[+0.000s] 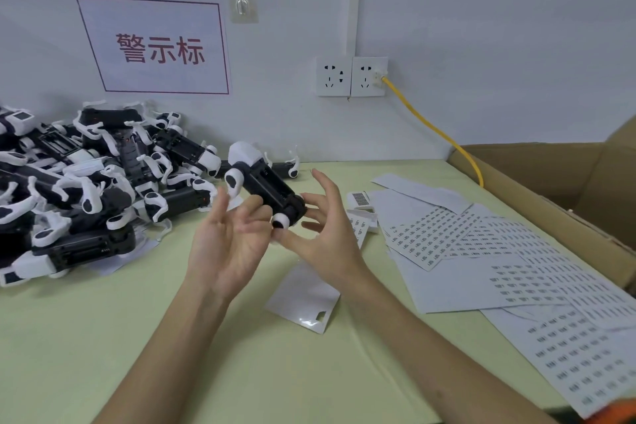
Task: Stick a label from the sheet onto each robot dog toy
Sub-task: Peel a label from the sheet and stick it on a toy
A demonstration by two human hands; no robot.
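I hold one robot dog toy, black body with white head and legs, in the air above the table, belly side up. My left hand is palm up with the thumb raised, and its fingertips prop the toy's body from below. My right hand has its fingers spread; forefinger and thumb pinch the toy's rear end by a white leg joint. Label sheets with rows of small printed stickers lie fanned out to the right. A heap of several more robot dog toys fills the left side.
A bare backing sheet lies on the green table under my hands. An open cardboard box stands at the right edge. A yellow cable runs from the wall sockets down behind the box.
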